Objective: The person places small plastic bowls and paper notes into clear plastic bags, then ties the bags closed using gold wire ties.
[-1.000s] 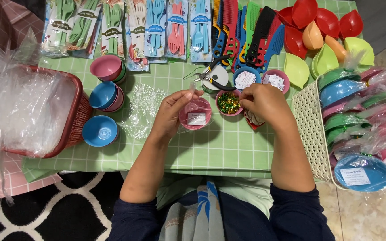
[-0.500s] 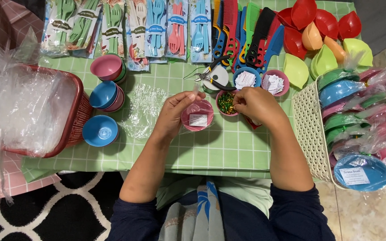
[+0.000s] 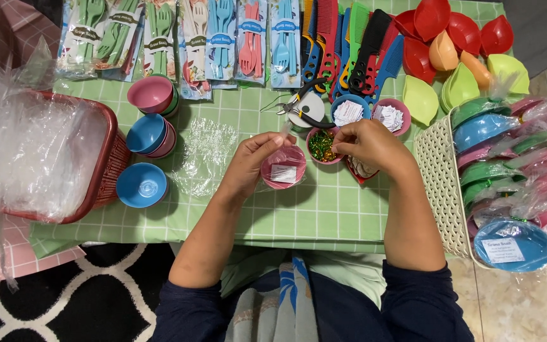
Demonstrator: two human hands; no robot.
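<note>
We locate the pink bowl (image 3: 284, 168), wrapped in clear plastic with a small white label inside, on the green checked table (image 3: 299, 215) near its front edge. The left hand (image 3: 252, 161) is closed on the bowl's left rim and pinches the gathered plastic above it. Just right of the pink bowl, the right hand (image 3: 367, 144) has its fingertips pinched together over a small dish of green and gold twist ties (image 3: 321, 145); we cannot tell whether a tie is held. Behind the pink bowl lie pliers (image 3: 300, 106) and two dishes of white paper labels (image 3: 368, 114). Left of the pink bowl stand stacked pink and blue bowls (image 3: 150, 130) and a red basket (image 3: 106, 164) of clear bags. Right of the pink bowl, a cream basket (image 3: 441, 183) holds wrapped bowls.
</note>
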